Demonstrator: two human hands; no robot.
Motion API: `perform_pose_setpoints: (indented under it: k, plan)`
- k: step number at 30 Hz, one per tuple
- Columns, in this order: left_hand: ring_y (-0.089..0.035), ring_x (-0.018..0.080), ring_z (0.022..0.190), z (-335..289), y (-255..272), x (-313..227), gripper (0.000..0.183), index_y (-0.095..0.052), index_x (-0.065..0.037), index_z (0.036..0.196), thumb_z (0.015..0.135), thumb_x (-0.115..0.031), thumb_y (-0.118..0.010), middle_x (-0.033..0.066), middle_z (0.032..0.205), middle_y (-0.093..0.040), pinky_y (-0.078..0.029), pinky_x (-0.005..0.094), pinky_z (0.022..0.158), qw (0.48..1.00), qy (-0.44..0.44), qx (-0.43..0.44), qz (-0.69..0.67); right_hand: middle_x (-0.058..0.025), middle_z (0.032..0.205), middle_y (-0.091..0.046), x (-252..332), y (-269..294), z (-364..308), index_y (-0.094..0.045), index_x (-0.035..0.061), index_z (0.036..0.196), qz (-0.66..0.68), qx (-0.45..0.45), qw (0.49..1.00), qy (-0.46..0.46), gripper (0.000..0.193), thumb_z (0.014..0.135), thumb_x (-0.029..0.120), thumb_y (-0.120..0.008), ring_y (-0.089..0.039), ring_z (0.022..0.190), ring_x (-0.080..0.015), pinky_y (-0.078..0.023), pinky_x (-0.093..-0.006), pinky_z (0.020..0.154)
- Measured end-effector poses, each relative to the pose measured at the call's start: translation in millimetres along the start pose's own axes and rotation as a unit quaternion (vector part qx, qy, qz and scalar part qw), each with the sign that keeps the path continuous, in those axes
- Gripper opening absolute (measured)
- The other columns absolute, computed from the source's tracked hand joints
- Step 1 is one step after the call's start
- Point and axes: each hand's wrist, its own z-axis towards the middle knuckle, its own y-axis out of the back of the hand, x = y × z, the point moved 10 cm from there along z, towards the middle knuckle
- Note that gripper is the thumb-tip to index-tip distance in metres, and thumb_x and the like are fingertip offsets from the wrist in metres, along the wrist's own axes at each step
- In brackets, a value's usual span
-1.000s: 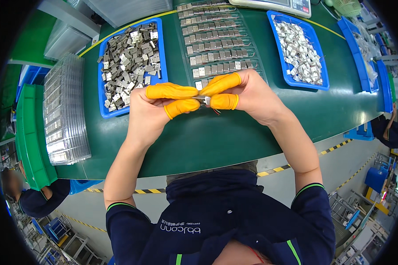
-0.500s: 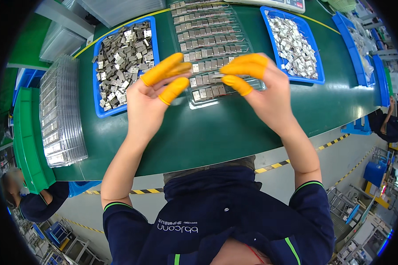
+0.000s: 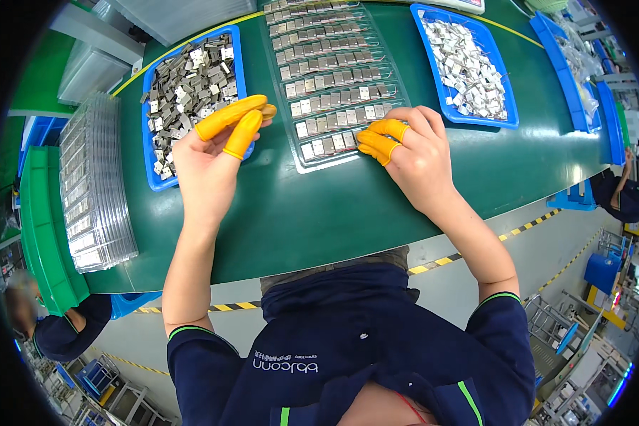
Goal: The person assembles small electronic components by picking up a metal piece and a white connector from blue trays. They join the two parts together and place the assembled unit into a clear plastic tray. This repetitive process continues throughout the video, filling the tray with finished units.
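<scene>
My left hand [image 3: 213, 156], in yellow finger covers on the thumb and fingers, is over the right edge of the left blue tray [image 3: 244, 82]. Its thumb and fingertips are drawn together; whatever might be between them is hidden. Small grey and silver metal pieces [image 3: 192, 85] fill that tray. My right hand [image 3: 415, 160] has its yellow-covered fingertips pressed together at the right end of the nearest row of a clear blister tray [image 3: 319, 168]. What those fingers pinch is covered by them. Small rectangular metal pieces [image 3: 326, 147] sit side by side in the blister tray's rows.
A second blue tray [image 3: 512, 119] at the right holds white pieces with thin leads. Stacked clear blister trays [image 3: 96, 192] and a green bin [image 3: 46, 234] stand at the left. More blue bins [image 3: 562, 78] line the far right. Co-workers [image 3: 71, 330] appear at both sides.
My left hand has moved left, from beside the blister tray to the metal pieces' tray, its fingers closing. My right hand has come down and nearer, to the front row. The view has shifted slightly.
</scene>
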Motion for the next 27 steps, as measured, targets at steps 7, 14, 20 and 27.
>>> perform_pose_setpoints:
  k: [7, 14, 20, 27]
  plan:
    - [-0.064, 0.0176, 0.079, 9, 31, -32, 0.020, -0.067, 0.000, 0.098, 0.078, -0.005, -0.065, 0.0120, 0.094, -0.067, -0.048, 0.0254, 0.073, 0.920, -0.116, -0.089, 0.363, -0.0088, 0.094, -0.062, -54, 36, 3, -0.065, 0.0072, 0.095, -0.065, -0.056, 0.991, -0.098, 0.024, 0.073, 0.016, -0.070, -0.055, 0.094, -0.0256, -0.042, -0.0380, 0.082]
    - [-0.055, 0.0279, 0.086, 34, 46, -25, 0.022, -0.069, -0.005, 0.090, 0.069, -0.012, -0.072, 0.0124, 0.087, -0.063, -0.044, 0.0355, 0.081, 0.782, -0.189, -0.074, 0.589, -0.0203, 0.096, -0.060, -184, 29, -20, -0.059, 0.0011, 0.107, -0.179, 0.041, 0.937, -0.298, 0.036, 0.075, 0.017, -0.069, -0.056, 0.091, -0.0345, -0.045, -0.0409, 0.078]
    - [-0.054, 0.0264, 0.084, 37, 33, -21, 0.025, -0.070, -0.003, 0.081, 0.062, -0.018, -0.076, 0.0120, 0.077, -0.061, -0.041, 0.0383, 0.077, 0.778, -0.202, -0.033, 0.594, -0.0151, 0.084, -0.065, -197, 27, -33, -0.064, 0.0011, 0.092, -0.169, 0.055, 0.901, -0.396, 0.026, 0.073, 0.017, -0.070, -0.062, 0.075, -0.0309, -0.049, -0.0389, 0.067]
    - [-0.055, 0.0254, 0.078, 35, 28, -20, 0.017, -0.068, -0.003, 0.078, 0.066, -0.013, -0.073, 0.0106, 0.076, -0.061, -0.041, 0.0376, 0.074, 0.770, -0.214, -0.035, 0.600, -0.0127, 0.081, -0.067, -199, 43, -37, -0.068, 0.0052, 0.086, -0.148, -0.034, 0.898, -0.412, 0.022, 0.072, 0.021, -0.071, -0.064, 0.071, -0.0290, -0.050, -0.0370, 0.063]
